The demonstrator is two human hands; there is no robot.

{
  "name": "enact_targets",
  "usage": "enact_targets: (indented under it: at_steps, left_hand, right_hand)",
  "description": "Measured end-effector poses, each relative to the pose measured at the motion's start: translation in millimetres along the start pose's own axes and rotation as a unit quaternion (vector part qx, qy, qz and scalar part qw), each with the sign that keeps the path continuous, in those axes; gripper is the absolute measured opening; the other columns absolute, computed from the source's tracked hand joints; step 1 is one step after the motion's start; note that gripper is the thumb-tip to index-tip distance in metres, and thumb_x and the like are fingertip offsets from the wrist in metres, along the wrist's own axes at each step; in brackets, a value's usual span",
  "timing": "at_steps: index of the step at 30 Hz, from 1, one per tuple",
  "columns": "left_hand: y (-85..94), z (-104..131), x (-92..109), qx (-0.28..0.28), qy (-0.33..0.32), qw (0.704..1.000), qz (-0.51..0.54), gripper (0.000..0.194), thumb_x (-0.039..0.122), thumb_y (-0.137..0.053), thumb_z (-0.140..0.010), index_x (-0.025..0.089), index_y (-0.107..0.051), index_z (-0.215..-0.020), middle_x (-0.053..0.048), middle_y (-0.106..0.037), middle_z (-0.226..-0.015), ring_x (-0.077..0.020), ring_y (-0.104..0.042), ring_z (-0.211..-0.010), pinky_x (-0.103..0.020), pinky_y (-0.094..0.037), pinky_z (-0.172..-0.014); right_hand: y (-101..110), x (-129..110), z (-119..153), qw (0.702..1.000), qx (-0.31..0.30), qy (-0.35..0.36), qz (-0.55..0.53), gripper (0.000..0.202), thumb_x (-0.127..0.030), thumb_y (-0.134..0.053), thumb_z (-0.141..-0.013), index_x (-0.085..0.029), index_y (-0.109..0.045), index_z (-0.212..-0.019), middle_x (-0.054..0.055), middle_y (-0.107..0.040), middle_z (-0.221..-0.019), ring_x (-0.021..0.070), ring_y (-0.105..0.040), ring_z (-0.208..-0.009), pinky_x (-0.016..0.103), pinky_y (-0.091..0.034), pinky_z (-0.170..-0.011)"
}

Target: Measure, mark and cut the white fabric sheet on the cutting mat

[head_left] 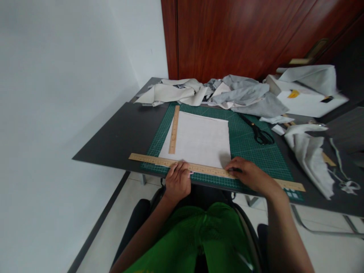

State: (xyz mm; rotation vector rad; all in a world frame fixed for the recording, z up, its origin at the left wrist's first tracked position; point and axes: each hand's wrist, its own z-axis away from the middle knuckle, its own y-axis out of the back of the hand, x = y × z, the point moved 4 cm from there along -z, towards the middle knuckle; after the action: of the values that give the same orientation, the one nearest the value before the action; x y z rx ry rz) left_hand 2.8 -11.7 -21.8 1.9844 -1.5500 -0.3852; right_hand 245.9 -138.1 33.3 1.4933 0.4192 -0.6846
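Note:
A white cloth piece (203, 138) lies flat on a green cutting mat (256, 155). Along its near edge runs a long wooden ruler (207, 170), extending past the mat on both sides. The curled fingers of my left hand (178, 182) press on the ruler left of its middle; a small pinkish bit shows beside the thumb, too small to name. At the cloth's near right corner, my right hand (250, 174) is closed around a dark pen-like stick (235, 170), its fingertips against the ruler. A shorter wooden ruler (174, 131) lies over the cloth's left side.
Black-handled scissors (261, 134) lie on the mat's right. Crumpled off-white fabric (176, 91) and grey fabric (244, 93) line the back edge. A white box (301, 98) stands back right, near fabric scraps (309, 155) and a cord (349, 185). A white wall (71, 76) borders the left.

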Motion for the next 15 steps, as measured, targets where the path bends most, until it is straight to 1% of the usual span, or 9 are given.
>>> enact_targets:
  at_steps: [5, 8, 15]
  left_hand:
    - [-0.4, 0.5, -0.3, -0.002, 0.002, 1.0, 0.003, 0.018, 0.007, -0.044, -0.094, 0.019, -0.054, -0.104, -0.013, -0.076, -0.117, -0.0255, -0.07, -0.123, -0.046, -0.048, -0.109]
    - [-0.9, 1.1, -0.6, -0.002, 0.007, 1.0, 0.007, 0.019, 0.008, -0.043, -0.094, 0.02, -0.054, -0.103, -0.012, -0.077, -0.116, -0.0247, -0.07, -0.122, -0.045, -0.047, -0.11]
    - [-0.7, 0.8, 0.0, 0.003, 0.004, 1.0, 0.007, 0.019, 0.007, -0.044, -0.095, 0.02, -0.055, -0.103, -0.012, -0.076, -0.115, -0.0251, -0.07, -0.121, -0.046, -0.048, -0.108]
  right_hand:
    - [0.8, 1.3, 1.5, 1.0, -0.011, -0.001, -0.006, 0.024, -0.022, -0.054, -0.094, -0.027, -0.077, -0.102, 0.006, -0.071, -0.109, 0.0242, -0.067, -0.104, 0.042, -0.052, -0.097]
    - [1.2, 1.7, 2.0, 1.0, -0.014, -0.004, -0.007, 0.024, -0.024, -0.055, -0.094, -0.028, -0.077, -0.103, 0.006, -0.071, -0.11, 0.0244, -0.067, -0.105, 0.043, -0.052, -0.097]
    - [0.3, 3.2, 1.5, 1.0, -0.017, -0.001, -0.009, 0.025, -0.024, -0.054, -0.093, -0.028, -0.078, -0.102, 0.006, -0.07, -0.108, 0.0249, -0.067, -0.104, 0.044, -0.053, -0.096]
